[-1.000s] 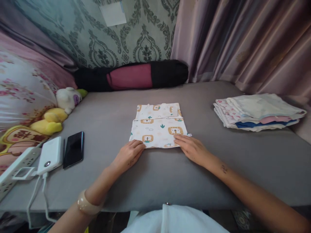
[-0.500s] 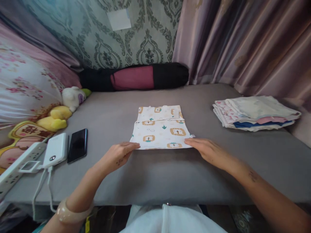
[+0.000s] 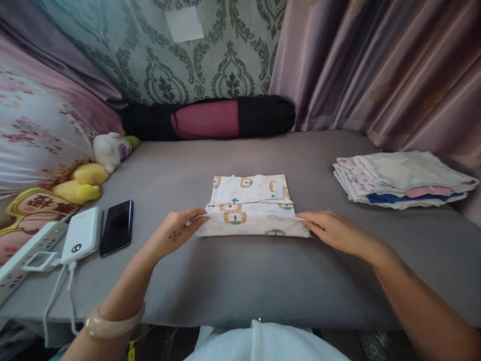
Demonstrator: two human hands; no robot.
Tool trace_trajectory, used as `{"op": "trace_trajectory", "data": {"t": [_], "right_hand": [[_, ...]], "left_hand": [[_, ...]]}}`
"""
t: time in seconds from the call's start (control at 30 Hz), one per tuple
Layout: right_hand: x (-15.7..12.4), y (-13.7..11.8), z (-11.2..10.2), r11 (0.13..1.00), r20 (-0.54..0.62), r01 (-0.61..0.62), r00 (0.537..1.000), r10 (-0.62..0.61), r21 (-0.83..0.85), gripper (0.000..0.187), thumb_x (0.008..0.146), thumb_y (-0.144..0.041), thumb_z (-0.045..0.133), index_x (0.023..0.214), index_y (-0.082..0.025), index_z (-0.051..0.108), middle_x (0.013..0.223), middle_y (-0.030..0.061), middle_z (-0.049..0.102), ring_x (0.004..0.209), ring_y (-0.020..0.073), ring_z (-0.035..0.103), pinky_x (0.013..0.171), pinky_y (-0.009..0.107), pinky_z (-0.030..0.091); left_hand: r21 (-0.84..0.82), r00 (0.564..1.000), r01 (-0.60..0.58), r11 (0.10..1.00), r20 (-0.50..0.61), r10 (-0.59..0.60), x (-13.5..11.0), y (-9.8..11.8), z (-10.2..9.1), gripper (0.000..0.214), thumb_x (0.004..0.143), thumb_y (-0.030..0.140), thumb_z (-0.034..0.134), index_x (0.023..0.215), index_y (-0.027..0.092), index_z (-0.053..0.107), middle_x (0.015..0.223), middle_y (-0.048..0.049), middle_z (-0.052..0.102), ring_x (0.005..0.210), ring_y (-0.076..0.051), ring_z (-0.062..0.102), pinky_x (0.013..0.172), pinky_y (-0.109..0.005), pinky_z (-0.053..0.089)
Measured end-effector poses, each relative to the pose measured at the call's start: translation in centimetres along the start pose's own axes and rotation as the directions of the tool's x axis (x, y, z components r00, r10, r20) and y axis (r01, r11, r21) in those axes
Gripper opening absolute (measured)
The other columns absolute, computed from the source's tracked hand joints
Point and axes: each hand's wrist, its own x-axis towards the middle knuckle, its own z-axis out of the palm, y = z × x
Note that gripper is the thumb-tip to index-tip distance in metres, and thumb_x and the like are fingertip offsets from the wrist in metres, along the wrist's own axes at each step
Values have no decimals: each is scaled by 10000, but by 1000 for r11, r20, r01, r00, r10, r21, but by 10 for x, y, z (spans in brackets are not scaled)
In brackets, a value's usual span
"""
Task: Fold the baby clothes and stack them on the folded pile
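A white baby garment (image 3: 248, 193) printed with orange lions and green leaves lies partly folded on the grey bed surface (image 3: 240, 281). Its near edge is lifted and turned back over the rest. My left hand (image 3: 183, 228) pinches the left end of that edge. At the opposite end, my right hand (image 3: 325, 228) pinches the cloth between thumb and fingers. The cloth stretches fairly straight between both hands, and the far flap lies flat beyond them.
A stack of folded clothes (image 3: 404, 179) sits at the right. On the left are a black phone (image 3: 117, 228), a white power bank (image 3: 81, 235), a power strip (image 3: 33, 250) and soft toys (image 3: 77, 183). A black and maroon bolster-shaped bag (image 3: 206, 119) lies along the wall.
Both hands have taken the garment's near edge and raised it, turning it back away from me over the rest of the cloth. The view has shifted slightly.
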Motion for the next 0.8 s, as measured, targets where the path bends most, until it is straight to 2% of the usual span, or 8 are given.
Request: {"op": "trace_trajectory", "data": {"t": [0.1, 0.2, 0.4, 0.6, 0.8], "right_hand": [[20, 5, 3, 997, -81, -64, 995, 61, -32, 322, 949, -316, 378, 1054, -274, 679, 940, 20, 732, 806, 193, 659, 675, 257, 442], [41, 9, 7, 981, -176, -183, 970, 169, -67, 322, 943, -334, 377, 992, -253, 684, 831, 28, 720, 722, 190, 634, 592, 249, 383], [79, 20, 17, 933, -326, -345, 898, 297, -100, 329, 937, -331, 396, 1107, -223, 656, 894, 78, 723, 774, 220, 637, 615, 269, 361], [109, 31, 23, 894, -378, -427, 856, 353, -133, 316, 957, -332, 386, 1056, -203, 657, 982, 110, 717, 846, 238, 647, 650, 285, 379], [129, 41, 25, 880, -409, -453, 836, 366, -139, 325, 967, -352, 378, 1061, -196, 647, 1025, 119, 705, 886, 240, 647, 677, 295, 402]], "left_hand": [[0, 992, 55, 998, -109, -55, 21, -1, 8, 349, 906, 467, 449, 991, 218, 678, 752, -12, 687, 646, -145, 598, 629, -241, 449], [29, 979, 115, 993, -172, -109, 45, -5, 21, 330, 893, 422, 450, 987, 202, 678, 746, -29, 678, 668, -163, 597, 623, -251, 439], [106, 943, 177, 978, -303, -138, 88, -19, 46, 291, 915, 331, 423, 1048, 206, 650, 978, -86, 693, 885, -212, 630, 747, -289, 466], [171, 934, 228, 959, -317, -166, 116, -19, 55, 279, 948, 286, 371, 1063, 194, 607, 1044, -114, 667, 993, -242, 609, 786, -327, 469], [206, 924, 269, 941, -330, -192, 129, -17, 61, 283, 967, 273, 327, 1075, 187, 574, 1042, -125, 651, 1013, -247, 595, 791, -337, 460]]}}
